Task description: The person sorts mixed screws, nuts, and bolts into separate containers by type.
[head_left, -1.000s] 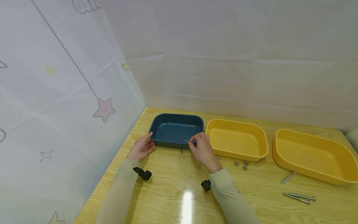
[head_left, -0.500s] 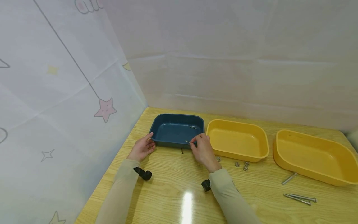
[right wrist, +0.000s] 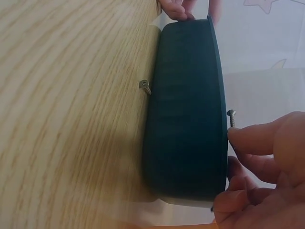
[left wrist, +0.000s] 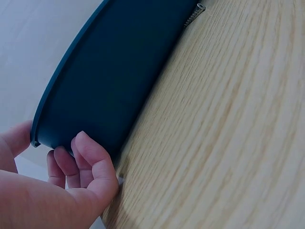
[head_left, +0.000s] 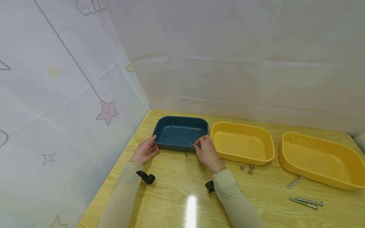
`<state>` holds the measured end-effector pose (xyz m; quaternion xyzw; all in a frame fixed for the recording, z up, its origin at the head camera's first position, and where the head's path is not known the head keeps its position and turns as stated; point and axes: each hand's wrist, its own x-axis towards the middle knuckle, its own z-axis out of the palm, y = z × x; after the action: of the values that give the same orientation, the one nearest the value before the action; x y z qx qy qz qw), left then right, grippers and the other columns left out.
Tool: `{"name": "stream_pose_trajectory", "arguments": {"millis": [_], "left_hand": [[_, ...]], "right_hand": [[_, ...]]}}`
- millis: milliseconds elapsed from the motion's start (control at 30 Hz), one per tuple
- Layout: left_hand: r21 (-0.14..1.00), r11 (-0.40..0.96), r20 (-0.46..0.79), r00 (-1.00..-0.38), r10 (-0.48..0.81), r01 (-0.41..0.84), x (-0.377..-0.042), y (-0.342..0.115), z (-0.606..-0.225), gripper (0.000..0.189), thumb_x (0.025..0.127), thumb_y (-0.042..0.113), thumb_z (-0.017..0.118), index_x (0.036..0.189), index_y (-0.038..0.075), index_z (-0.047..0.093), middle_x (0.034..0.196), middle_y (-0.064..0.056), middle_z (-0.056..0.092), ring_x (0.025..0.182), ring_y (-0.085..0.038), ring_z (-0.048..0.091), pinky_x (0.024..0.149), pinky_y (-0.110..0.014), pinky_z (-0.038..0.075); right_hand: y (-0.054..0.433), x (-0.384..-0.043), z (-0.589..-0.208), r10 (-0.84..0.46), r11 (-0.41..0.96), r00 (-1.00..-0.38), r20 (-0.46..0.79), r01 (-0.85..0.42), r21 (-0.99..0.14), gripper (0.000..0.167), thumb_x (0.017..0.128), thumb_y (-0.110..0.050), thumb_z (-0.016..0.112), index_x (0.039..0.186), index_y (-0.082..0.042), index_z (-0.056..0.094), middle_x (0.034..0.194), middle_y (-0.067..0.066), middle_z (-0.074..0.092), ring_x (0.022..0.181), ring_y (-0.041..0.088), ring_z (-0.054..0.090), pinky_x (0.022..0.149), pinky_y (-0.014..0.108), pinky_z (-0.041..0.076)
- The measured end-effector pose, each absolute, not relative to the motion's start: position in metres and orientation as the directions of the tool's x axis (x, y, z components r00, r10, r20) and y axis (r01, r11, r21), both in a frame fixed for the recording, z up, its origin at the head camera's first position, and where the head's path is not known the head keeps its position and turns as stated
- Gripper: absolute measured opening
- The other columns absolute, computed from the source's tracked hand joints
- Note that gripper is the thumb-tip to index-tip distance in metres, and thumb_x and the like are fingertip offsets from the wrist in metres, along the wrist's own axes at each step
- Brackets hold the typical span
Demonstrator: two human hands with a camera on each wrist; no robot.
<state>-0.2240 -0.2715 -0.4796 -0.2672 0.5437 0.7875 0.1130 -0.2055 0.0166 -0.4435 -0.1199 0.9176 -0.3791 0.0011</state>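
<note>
A dark blue tray [head_left: 178, 148] stands at the back left of the wooden table. At its near left corner my left hand [head_left: 144, 150] holds it, thumb over the rim and fingers bent against the outer wall. My right hand [head_left: 206, 151] pinches a small screw [right wrist: 232, 117] between thumb and fingertips, its head end sticking out above the tray's near rim. The lower fingers of that hand lie along the rim at the near right corner. Inside the tray is another screw [head_left: 197, 130]. One more screw [right wrist: 145, 86] lies on the table against the near wall.
Two yellow trays, a middle one [head_left: 242, 157] and a right one [head_left: 322, 179], stand right of the blue tray. Several nuts [head_left: 242, 167] lie before the middle one. Three long bolts, one by the tray [head_left: 295, 182] and a crossed pair [head_left: 309, 201], lie at right.
Both hands stay in nearly the same places. The screw in my right hand has tilted slightly between the fingertips.
</note>
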Motion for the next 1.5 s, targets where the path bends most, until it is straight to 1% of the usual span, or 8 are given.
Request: {"name": "stream_pose_trajectory", "arguments": {"millis": [167,500,800,1067,1267,1500], "left_hand": [[0.8,-0.382,-0.54,-0.833,-0.119,-0.463,-0.2228,-0.2716,-0.4794,0.051,0.092,0.038,0.065,0.129,0.011,0.042,0.088,0.001,0.051,0.085,-0.017,0.048,0.076,-0.027,0.048],[0.788,-0.399,-0.551,-0.826,-0.12,-0.468,-0.223,-0.2717,-0.4813,0.049,0.091,0.037,0.066,0.126,0.011,0.043,0.088,0.0,0.051,0.085,-0.017,0.048,0.077,-0.028,0.048],[0.795,-0.389,-0.543,-0.833,-0.112,-0.466,-0.2223,-0.2724,-0.4816,0.045,0.091,0.037,0.066,0.122,0.011,0.046,0.085,0.001,0.052,0.083,-0.017,0.049,0.077,-0.028,0.048],[0.802,-0.382,-0.534,-0.837,-0.116,-0.459,-0.2235,-0.271,-0.4808,0.05,0.091,0.037,0.066,0.127,0.012,0.043,0.087,0.002,0.052,0.085,-0.017,0.049,0.076,-0.027,0.048],[0.801,-0.383,-0.536,-0.836,-0.118,-0.459,-0.224,-0.2708,-0.4802,0.048,0.091,0.037,0.066,0.125,0.012,0.045,0.087,0.001,0.051,0.084,-0.017,0.049,0.076,-0.027,0.048],[0.806,-0.375,-0.529,-0.842,-0.111,-0.457,-0.2239,-0.2704,-0.4813,0.046,0.092,0.037,0.064,0.126,0.013,0.043,0.087,0.001,0.051,0.084,-0.017,0.048,0.076,-0.027,0.048]], "right_hand": [[0.0164,-0.2069,-0.4436,-0.222,0.683,-0.973,0.069,-0.206,-0.701,0.007,0.095,-0.015,0.061,0.091,-0.01,0.064,0.11,0.01,0.052,0.103,0.028,0.05,0.091,0.04,0.047],[0.0164,-0.2076,-0.4442,-0.235,0.688,-0.97,0.063,-0.211,-0.694,0.008,0.095,-0.015,0.061,0.092,-0.009,0.065,0.112,0.011,0.052,0.104,0.029,0.05,0.092,0.041,0.047],[0.0177,-0.207,-0.4427,-0.233,0.675,-0.971,0.053,-0.201,-0.71,0.01,0.095,-0.013,0.061,0.099,-0.006,0.066,0.113,0.013,0.052,0.106,0.031,0.051,0.092,0.042,0.048],[0.0193,-0.2067,-0.4409,-0.234,0.667,-0.97,0.059,-0.204,-0.717,0.01,0.094,-0.013,0.062,0.1,-0.005,0.066,0.113,0.014,0.053,0.105,0.031,0.052,0.09,0.042,0.048],[0.0196,-0.2075,-0.4414,-0.231,0.667,-0.971,0.06,-0.203,-0.717,0.011,0.094,-0.014,0.062,0.101,-0.005,0.066,0.114,0.014,0.052,0.105,0.03,0.053,0.092,0.042,0.048],[0.0204,-0.2078,-0.4427,-0.232,0.663,-0.971,0.065,-0.206,-0.719,0.014,0.094,-0.014,0.062,0.105,-0.005,0.064,0.112,0.013,0.052,0.102,0.029,0.052,0.089,0.041,0.048]]}}
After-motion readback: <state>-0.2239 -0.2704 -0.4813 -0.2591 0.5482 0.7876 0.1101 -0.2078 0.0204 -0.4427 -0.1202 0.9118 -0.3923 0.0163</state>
